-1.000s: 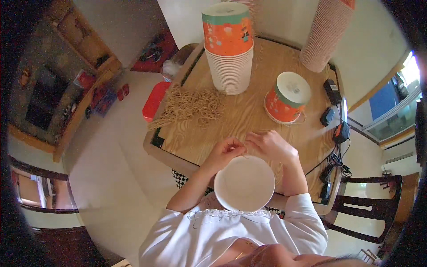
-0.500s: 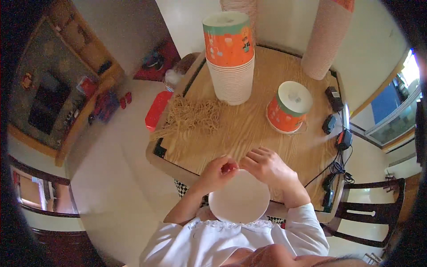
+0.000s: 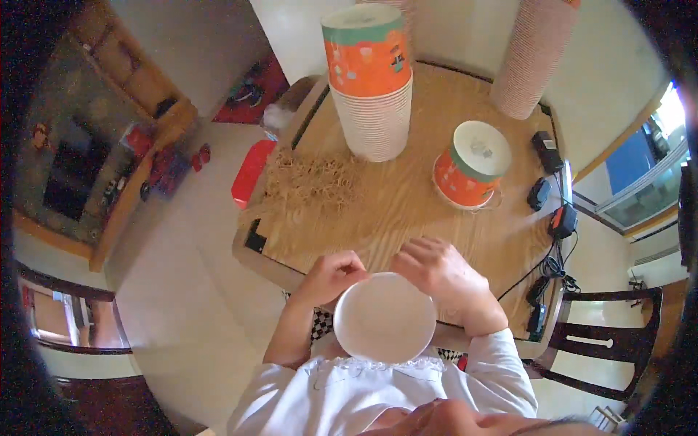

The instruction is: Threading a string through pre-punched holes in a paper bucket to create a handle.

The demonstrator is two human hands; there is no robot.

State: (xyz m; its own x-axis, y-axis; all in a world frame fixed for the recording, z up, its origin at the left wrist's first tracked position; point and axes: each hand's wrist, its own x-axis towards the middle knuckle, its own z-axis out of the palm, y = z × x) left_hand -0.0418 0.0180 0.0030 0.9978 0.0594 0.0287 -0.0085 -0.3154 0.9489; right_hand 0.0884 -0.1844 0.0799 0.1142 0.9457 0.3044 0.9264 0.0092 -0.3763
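Note:
A white-lined paper bucket (image 3: 385, 320) rests close to my body with its round mouth facing up at me. At its far right rim my right hand (image 3: 443, 280) is closed, fingers curled over the edge. My left hand (image 3: 331, 280) is closed in a pinch by the far left rim; what its fingertips hold, if anything, is too small to make out. Beyond the hands, an orange and green paper bucket (image 3: 465, 182) stands upside down on the table, a thin cord loop at its rim. A tangled pile of tan cords (image 3: 313, 182) lies at the left.
A tall stack of upturned paper buckets (image 3: 374, 116) stands at the back of the wooden table (image 3: 407, 196). Another stack (image 3: 534, 62) leans by the wall. Black adapters and cables (image 3: 556, 232) line the right edge, near a dark chair (image 3: 603, 345). A red container (image 3: 252, 173) is beyond the left edge.
My left hand has moved left, away from the right hand, and its fingers have curled in. The bucket's mouth has tipped more toward me. The view has shifted slightly.

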